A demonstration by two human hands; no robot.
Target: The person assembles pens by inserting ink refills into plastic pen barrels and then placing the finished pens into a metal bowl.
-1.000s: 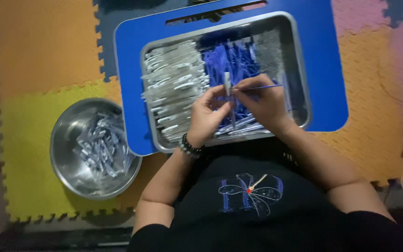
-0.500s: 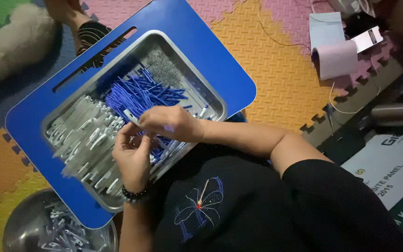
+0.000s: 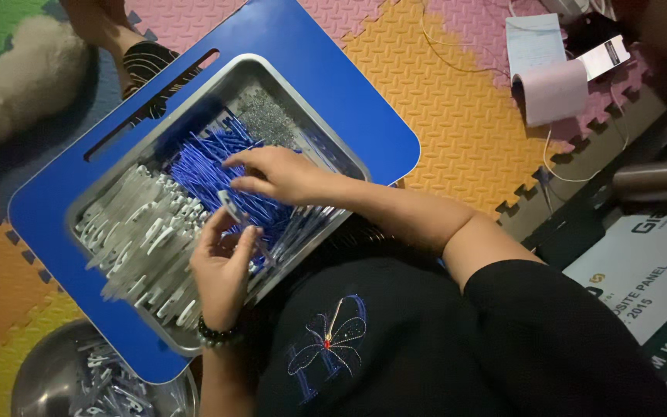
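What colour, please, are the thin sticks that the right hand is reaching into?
Blue: the thin sticks under the right hand show best in the head view.

Under you lies a floor of interlocking coloured foam mats [image 3: 457, 100]. On it you have a round steel bowl [image 3: 44, 382], a pink paper roll [image 3: 553, 93] and a fluffy white cushion [image 3: 17, 73].

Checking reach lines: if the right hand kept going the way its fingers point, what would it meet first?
The right hand points up-left, so it would likely meet the pile of blue sticks in the metal tray; depth is unclear.
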